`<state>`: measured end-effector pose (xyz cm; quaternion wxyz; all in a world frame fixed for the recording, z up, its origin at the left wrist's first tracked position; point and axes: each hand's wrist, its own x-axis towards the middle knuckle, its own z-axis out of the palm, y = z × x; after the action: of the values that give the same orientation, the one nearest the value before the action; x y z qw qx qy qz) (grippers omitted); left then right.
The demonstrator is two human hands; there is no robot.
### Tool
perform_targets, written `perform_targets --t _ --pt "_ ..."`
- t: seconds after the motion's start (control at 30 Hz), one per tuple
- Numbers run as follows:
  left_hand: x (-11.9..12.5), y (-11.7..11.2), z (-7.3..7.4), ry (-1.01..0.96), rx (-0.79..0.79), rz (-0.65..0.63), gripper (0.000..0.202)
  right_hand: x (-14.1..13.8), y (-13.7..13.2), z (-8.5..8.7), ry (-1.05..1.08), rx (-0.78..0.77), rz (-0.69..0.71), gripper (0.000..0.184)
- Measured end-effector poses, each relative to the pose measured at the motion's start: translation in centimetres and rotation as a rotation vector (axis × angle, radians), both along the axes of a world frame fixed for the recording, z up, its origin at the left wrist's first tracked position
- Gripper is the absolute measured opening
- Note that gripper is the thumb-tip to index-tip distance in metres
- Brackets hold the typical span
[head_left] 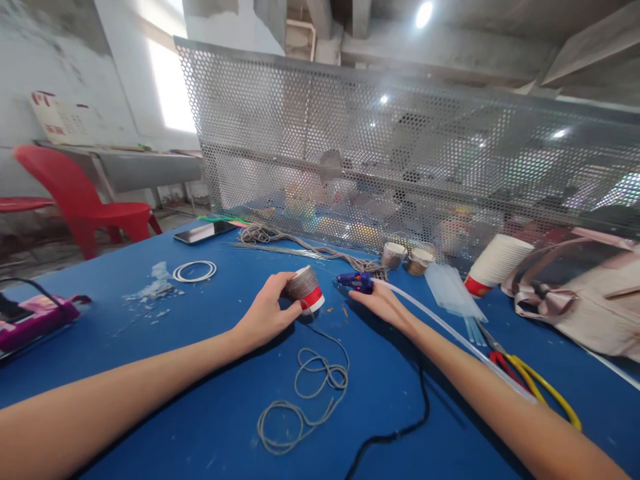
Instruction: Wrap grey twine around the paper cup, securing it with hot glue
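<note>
My left hand is closed round a paper cup lying on its side on the blue table; the cup is wrapped in grey cord with a red band at its rim. Loose grey cord trails from the cup in loops toward me. My right hand grips a blue-purple glue gun, its nozzle pointing left at the cup. A long clear glue stick sticks out behind the gun, and a black cable runs back under my right arm.
A perforated metal screen stands across the table's far side. Near it lie a phone, a cord bundle, two small wrapped cups and stacked paper cups. Scissors, a pink bag, a white ring, a red chair.
</note>
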<state>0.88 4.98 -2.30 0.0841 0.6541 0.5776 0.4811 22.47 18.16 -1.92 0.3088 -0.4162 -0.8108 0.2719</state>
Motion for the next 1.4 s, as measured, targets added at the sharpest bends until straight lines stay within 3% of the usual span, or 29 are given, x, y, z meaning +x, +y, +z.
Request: perform_targets --t 0.3,0.43,0.5,0.6,0.73,0.83,0.97,1.13,1.23,1.4 --pt "-0.2 0.1 -0.1 0.075 0.026 -0.018 0.034 2.7 -1.2 0.4 -0.145 0.058 -0.100 0.030" --pt "0.1 -0.2 0.2 0.110 0.047 -0.025 0.037 5.3 -3.2 1.5 -0.251 0.131 -0.229 0.030" --pt "0.3 -0.4 0.5 0.123 0.048 -0.030 0.038 6.5 -4.8 2.4 -0.281 0.104 -0.210 0.031" --pt "0.7 -0.7 1.0 0.125 0.039 -0.034 0.039 6.8 -7.5 3.4 -0.241 -0.122 -0.013 0.032" --pt "1.2 -1.3 1.3 0.137 0.056 -0.073 0.041 3.6 -9.9 3.0 0.065 -0.425 0.200 0.020" --pt "1.5 -1.7 1.3 0.171 0.089 -0.097 0.041 -0.2 -10.4 2.2 0.369 -0.613 0.193 0.042" --pt "1.5 -2.0 1.2 0.243 0.134 -0.092 0.038 -3.8 -10.7 1.6 0.627 -0.850 0.316 0.039" --pt "1.2 -1.9 1.0 0.291 0.157 -0.079 0.037 -3.9 -11.0 1.8 0.591 -1.059 0.291 0.035" --pt "1.1 -1.8 0.9 0.287 0.142 -0.085 0.038 -2.8 -11.0 2.3 0.338 -0.903 0.219 0.021" --pt "1.6 -1.9 0.9 0.235 0.110 -0.108 0.040 -1.3 -10.8 2.8 0.035 -0.102 0.250 0.014"
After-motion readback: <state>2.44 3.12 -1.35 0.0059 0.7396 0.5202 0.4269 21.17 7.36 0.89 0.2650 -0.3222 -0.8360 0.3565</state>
